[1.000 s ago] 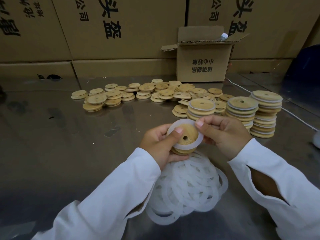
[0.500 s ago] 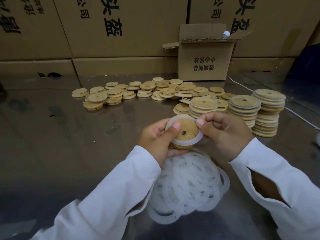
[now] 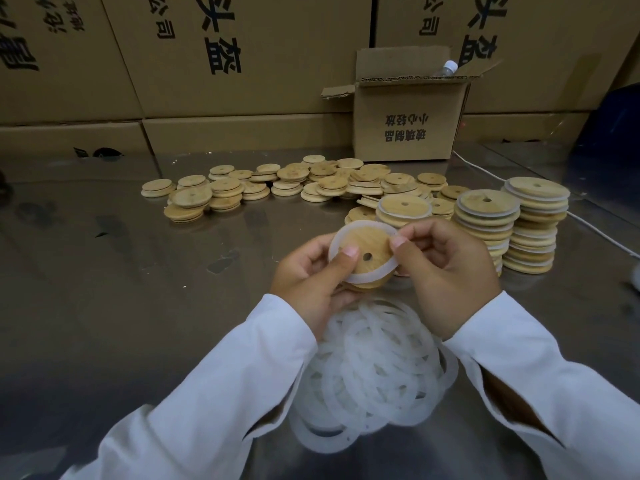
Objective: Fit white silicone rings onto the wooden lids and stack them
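A round wooden lid [image 3: 365,245] with a small hole is held up above the table, a white silicone ring [image 3: 356,277] lying around its rim. My left hand [image 3: 311,278] grips the lid from the left, thumb on its face. My right hand [image 3: 446,268] pinches the ring at the lid's right edge. Below my hands lies a heap of loose white rings [image 3: 374,372]. Three stacks of ringed lids [image 3: 535,223] stand at the right. Bare wooden lids [image 3: 294,183] are scattered farther back.
An open cardboard box [image 3: 408,126] with a bottle cap showing stands at the back right. Large cartons [image 3: 225,64] wall the table's far side. A white cable [image 3: 595,230] runs along the right. The metal tabletop [image 3: 104,289] stretches to the left.
The lid has tilted its face more toward me and the ring now sits lower around it. Both hands stay on the lid and ring.
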Demonstrator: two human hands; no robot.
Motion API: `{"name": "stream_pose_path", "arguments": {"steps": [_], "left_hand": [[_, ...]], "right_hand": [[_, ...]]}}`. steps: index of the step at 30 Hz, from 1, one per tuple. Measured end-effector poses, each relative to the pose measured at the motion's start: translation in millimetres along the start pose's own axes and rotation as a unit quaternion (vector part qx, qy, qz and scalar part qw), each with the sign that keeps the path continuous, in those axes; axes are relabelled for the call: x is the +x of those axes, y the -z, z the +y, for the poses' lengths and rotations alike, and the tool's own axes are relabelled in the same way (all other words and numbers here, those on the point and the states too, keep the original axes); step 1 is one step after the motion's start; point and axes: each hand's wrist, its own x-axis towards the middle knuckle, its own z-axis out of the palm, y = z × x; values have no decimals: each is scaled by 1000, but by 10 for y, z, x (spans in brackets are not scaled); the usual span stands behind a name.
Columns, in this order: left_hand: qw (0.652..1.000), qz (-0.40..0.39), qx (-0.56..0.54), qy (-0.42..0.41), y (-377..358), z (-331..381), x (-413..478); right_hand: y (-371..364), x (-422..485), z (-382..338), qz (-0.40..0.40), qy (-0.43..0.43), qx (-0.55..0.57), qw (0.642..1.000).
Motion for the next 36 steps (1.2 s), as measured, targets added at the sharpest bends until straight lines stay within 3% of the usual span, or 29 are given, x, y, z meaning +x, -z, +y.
{"name": "stream_pose_path", "arguments": {"steps": [4, 11, 20, 28, 36], "left_hand": [[991, 6, 126, -33, 6, -9, -22], [981, 1, 184, -61, 15, -7, -34], [978, 44, 196, -63, 42, -14, -3], [980, 10, 185, -75, 40, 12, -4], [997, 16, 71, -23, 64, -12, 35]], "right_hand": [[17, 12, 17, -9, 10, -19, 1000], [1, -33, -4, -63, 29, -51, 996], [10, -31, -17, -72, 46, -102, 991], [60, 45, -70, -76, -99, 38, 991], [83, 50, -114, -94, -94, 36, 990]]}}
